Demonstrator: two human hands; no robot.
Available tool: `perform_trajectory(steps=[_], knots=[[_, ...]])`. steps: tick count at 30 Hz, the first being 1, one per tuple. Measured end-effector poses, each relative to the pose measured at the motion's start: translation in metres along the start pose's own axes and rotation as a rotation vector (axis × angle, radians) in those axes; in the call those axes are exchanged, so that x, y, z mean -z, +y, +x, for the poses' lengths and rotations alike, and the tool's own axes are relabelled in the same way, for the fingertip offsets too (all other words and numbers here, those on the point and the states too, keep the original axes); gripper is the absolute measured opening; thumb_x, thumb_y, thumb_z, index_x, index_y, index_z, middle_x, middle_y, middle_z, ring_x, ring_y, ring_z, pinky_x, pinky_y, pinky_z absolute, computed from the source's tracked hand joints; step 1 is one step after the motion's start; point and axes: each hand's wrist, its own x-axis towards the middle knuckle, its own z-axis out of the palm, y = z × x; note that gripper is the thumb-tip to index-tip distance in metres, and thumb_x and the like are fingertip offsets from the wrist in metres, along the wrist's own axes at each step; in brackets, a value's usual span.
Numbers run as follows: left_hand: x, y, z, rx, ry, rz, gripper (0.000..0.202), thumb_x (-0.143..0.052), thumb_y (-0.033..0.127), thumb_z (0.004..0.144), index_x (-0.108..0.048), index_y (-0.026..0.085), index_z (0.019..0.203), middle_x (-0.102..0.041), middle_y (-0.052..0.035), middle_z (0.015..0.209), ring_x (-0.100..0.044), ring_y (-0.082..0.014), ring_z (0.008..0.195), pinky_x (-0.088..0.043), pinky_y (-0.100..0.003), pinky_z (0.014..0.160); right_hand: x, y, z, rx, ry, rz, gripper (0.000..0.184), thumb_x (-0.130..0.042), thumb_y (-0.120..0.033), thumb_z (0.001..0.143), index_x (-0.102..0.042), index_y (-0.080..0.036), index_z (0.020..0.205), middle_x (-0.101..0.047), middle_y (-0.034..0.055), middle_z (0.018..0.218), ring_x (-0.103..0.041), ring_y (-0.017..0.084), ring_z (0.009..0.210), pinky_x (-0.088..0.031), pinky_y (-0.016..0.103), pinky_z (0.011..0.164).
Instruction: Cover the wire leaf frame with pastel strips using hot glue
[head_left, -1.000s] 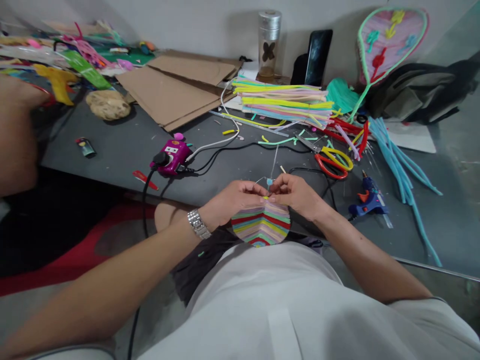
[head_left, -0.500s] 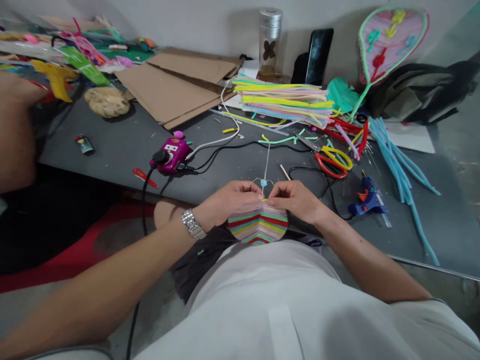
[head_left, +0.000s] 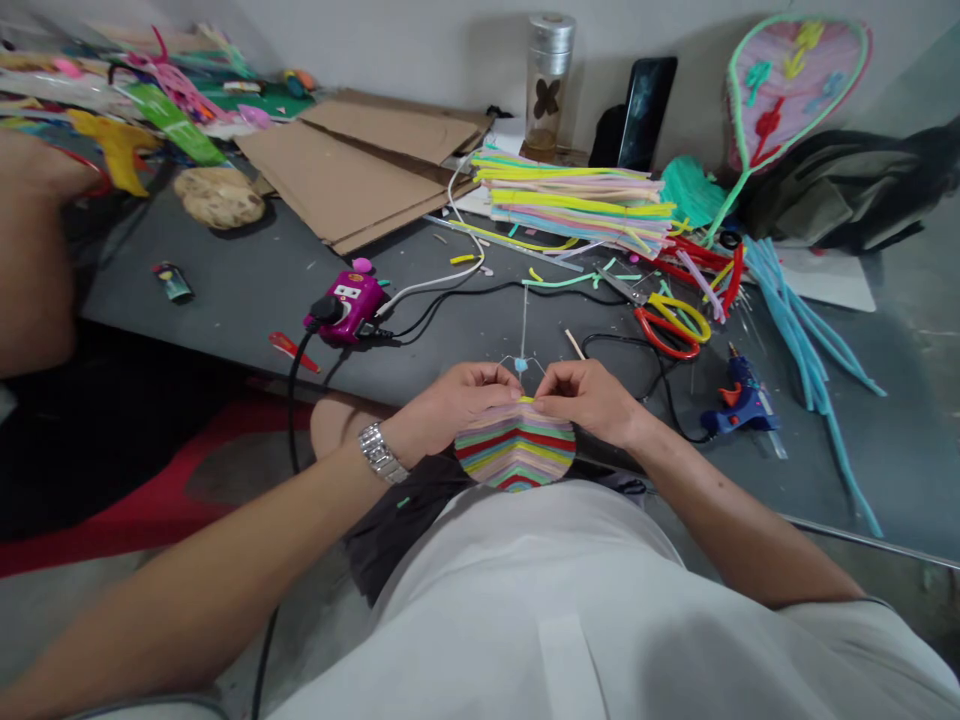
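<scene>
Between my hands is a round striped fan [head_left: 515, 452] made of colourful pipe cleaners, its stripes bent into chevrons of red, yellow, green, pink and blue. It is held close to my body at the table's edge. A thin pale stem [head_left: 524, 320] points away from it, with a light blue wrapped knot [head_left: 520, 365] and fine wires at its base. My left hand [head_left: 466, 402] pinches the fan's top edge left of the yellow strip. On the other side, my right hand [head_left: 589, 400] pinches the same edge. The fingertips nearly meet, partly hiding the edge.
Scissors [head_left: 670, 325] and a blue glue gun [head_left: 742, 400] lie to the right, beside blue pipe cleaners [head_left: 799, 330]. Bundled pipe cleaners [head_left: 574, 200] sit at the back. A purple power adapter [head_left: 351, 305] trails cords. Another person's arm [head_left: 34, 260] is at the left, near cardboard [head_left: 352, 180].
The camera view has shifted slightly, so the table items sit a little further right. Both hands keep their pinch on the fan, and the stem's far end has swung slightly left.
</scene>
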Motion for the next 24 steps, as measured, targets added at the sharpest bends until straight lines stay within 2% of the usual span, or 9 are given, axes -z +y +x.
perform_trajectory(steps=[13,16,20,24], knots=[[0.002,-0.006,-0.004,-0.025,0.006,0.014,0.028,-0.078,0.037,0.065,-0.063,0.017,0.077,-0.059,0.0031,0.066,-0.052,-0.0093,0.058,-0.040,-0.021,0.055,-0.013,0.001,0.005,-0.016,0.084,-0.034,0.021,-0.076,-0.035,0.066,-0.062,-0.019,0.062,-0.058,-0.0032,0.058,-0.048,0.010,0.057,-0.037,0.025,0.054],[0.002,-0.008,-0.003,-0.050,0.022,0.054,0.030,-0.079,0.039,0.064,-0.063,0.016,0.077,-0.060,0.0025,0.067,-0.051,-0.0096,0.058,-0.039,-0.021,0.055,-0.007,0.001,0.002,-0.018,0.067,0.009,0.022,-0.078,-0.035,0.066,-0.066,-0.018,0.069,-0.063,-0.0021,0.063,-0.052,0.011,0.060,-0.040,0.025,0.057],[0.005,-0.010,-0.004,-0.093,0.040,0.077,0.027,-0.076,0.040,0.067,-0.064,0.017,0.075,-0.057,0.0030,0.066,-0.047,-0.0089,0.057,-0.036,-0.021,0.053,0.005,0.006,-0.012,-0.052,0.112,0.030,0.027,-0.078,-0.040,0.071,-0.071,-0.018,0.085,-0.069,-0.0001,0.073,-0.058,0.013,0.065,-0.045,0.025,0.058],[0.005,-0.012,-0.006,-0.085,0.064,0.091,0.026,-0.076,0.039,0.067,-0.063,0.018,0.075,-0.055,0.0036,0.064,-0.045,-0.0091,0.056,-0.034,-0.021,0.052,0.007,0.015,-0.024,-0.035,0.136,-0.001,0.024,-0.078,-0.040,0.073,-0.071,-0.019,0.082,-0.068,-0.0002,0.072,-0.058,0.013,0.064,-0.046,0.026,0.059]])
